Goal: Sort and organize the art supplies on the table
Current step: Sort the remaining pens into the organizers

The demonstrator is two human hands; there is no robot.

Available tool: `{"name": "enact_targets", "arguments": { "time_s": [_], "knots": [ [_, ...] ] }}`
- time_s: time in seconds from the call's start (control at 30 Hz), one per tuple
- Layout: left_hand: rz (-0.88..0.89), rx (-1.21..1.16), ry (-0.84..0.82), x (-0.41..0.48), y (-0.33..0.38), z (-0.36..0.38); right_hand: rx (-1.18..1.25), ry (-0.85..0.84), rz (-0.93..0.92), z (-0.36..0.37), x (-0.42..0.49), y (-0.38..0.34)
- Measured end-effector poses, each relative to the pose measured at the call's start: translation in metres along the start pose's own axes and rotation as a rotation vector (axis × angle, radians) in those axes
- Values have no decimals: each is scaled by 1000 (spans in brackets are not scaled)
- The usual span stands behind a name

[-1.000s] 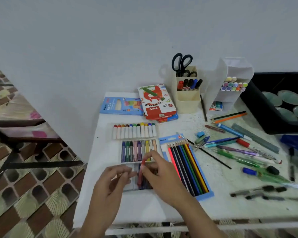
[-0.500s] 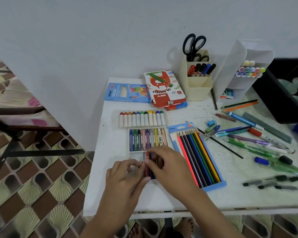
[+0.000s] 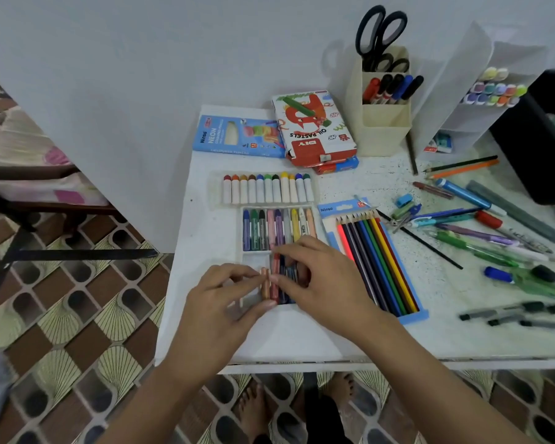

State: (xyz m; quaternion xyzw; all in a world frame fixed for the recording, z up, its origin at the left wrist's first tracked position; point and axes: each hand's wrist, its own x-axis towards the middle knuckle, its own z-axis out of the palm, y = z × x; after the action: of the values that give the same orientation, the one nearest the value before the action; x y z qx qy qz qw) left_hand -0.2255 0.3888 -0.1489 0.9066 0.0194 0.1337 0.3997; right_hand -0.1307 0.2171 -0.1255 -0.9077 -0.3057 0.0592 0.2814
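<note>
Glossy cardboard box [image 3: 314, 129]; speckled tabletop [image 3: 375, 184].

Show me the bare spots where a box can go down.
Bare: the strip of table left of the oil pastel tray; the near edge in front of the coloured pencil tray; the patch between the oil pastels box and the loose pens. Crowded: the right side, and the back by the pen holder.

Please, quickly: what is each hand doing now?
Left hand: pinches an orange pastel.
Right hand: curled over pastels in the tray; grip cannot be told.
</note>
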Motion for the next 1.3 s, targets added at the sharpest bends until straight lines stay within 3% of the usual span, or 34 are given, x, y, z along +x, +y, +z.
{"name": "enact_targets", "arguments": {
  "time_s": [0.13,0.27,0.57,0.73,1.13,1.3],
  "knots": [
    [-156,-210,-89,13,1,-8,-34,-42,2,-4,3,0],
    [-97,-139,-198,21,-6,-12,-68,-116,-1,-8,9,1],
    [-5,38,-183,20,-7,-13,-209,-135,-87,-7,4,-5],
    [-90,-39,-190,22,-1,-13,-283,-172,-82,-4,4,-8],
    [-117,81,-249,30,7,-18,-45,32,-78,10,-7,7],
    [-86,55,-139,31,39,-11,356,75,-14,-16,-14,21]
  ]
}}
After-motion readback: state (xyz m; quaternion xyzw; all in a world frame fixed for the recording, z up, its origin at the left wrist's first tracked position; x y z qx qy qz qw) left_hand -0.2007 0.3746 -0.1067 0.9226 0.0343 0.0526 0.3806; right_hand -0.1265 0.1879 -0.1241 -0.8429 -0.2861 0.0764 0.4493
